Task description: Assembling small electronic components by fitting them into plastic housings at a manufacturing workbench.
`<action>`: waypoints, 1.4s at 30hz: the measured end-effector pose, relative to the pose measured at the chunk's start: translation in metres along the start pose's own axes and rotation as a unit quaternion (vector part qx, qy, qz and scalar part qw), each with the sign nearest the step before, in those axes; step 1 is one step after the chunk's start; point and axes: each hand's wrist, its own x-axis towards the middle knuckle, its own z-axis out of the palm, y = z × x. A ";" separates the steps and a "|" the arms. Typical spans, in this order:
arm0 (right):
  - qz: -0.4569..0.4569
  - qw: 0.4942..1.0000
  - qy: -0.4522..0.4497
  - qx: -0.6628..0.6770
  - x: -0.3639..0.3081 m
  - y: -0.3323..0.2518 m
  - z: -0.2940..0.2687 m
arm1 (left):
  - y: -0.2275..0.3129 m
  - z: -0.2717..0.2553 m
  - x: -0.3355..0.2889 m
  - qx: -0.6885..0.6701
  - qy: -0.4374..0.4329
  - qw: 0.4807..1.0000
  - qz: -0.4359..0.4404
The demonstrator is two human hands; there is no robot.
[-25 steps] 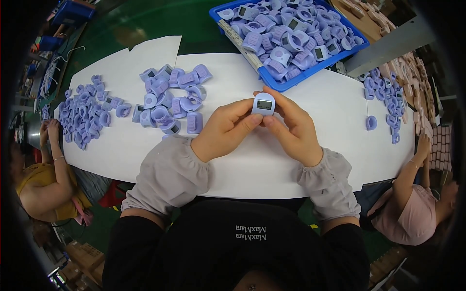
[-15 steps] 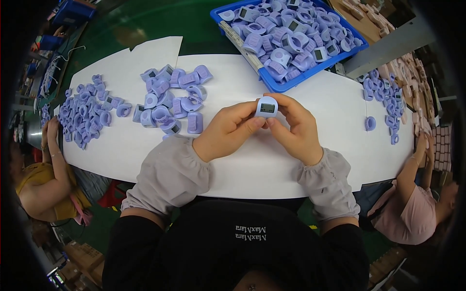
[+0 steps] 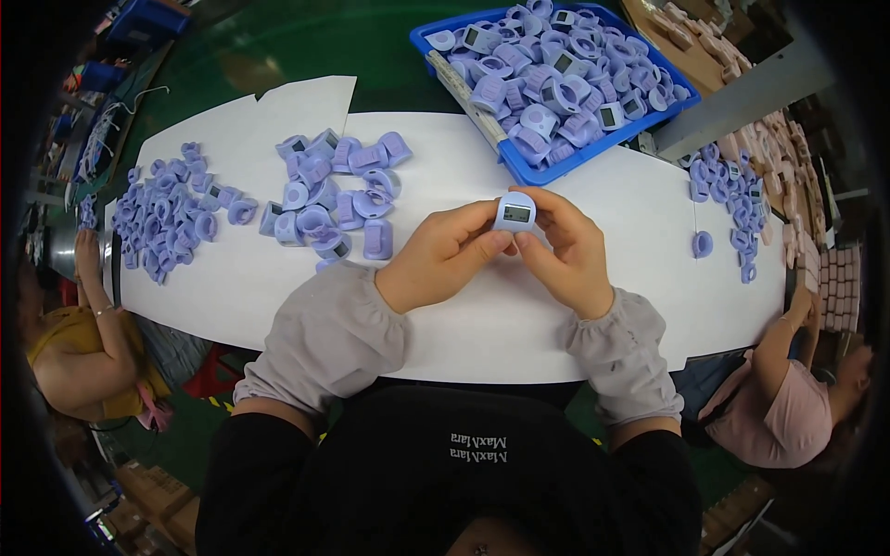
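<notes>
Between my two hands, above the white table (image 3: pixel 491 338), I hold a small lilac device (image 3: pixel 514 213) with a rounded top and a little grey display facing up. The fingers of my left hand (image 3: pixel 450 250) close on its left side, thumb at the lower edge. My right hand (image 3: pixel 565 255) grips the other side, its thumb also near the bottom edge. Part of the device's underside is hidden by my fingers. Left of my left hand lies a loose group of similar lilac devices (image 3: pixel 377 239), several showing displays and curved bands.
A blue tray (image 3: pixel 593 146) heaped with such devices stands at the far right of my hands. Further left lies a bigger lilac pile (image 3: pixel 162 222); another lilac group (image 3: pixel 732 199) is at right. A metal post (image 3: pixel 742 93) rises by the tray. Co-workers sit on both sides.
The device has turned slightly between my fingers, its display now tilted a little. My hands stay nearly in place, and the whole view has shifted slightly.
</notes>
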 end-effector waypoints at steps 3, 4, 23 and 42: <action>-0.001 1.000 0.009 0.003 -0.001 -0.001 0.001 | 0.001 0.001 0.000 -0.014 -0.007 1.000 -0.001; -0.002 1.000 0.012 -0.006 -0.002 -0.001 0.001 | 0.001 0.001 0.000 -0.025 -0.007 1.000 -0.001; -0.021 0.999 -0.009 -0.033 -0.001 0.004 -0.002 | 0.006 -0.003 0.000 -0.047 -0.029 0.998 -0.008; -0.019 0.999 0.002 -0.031 -0.001 0.001 -0.003 | 0.001 0.000 0.001 -0.042 -0.021 0.999 -0.002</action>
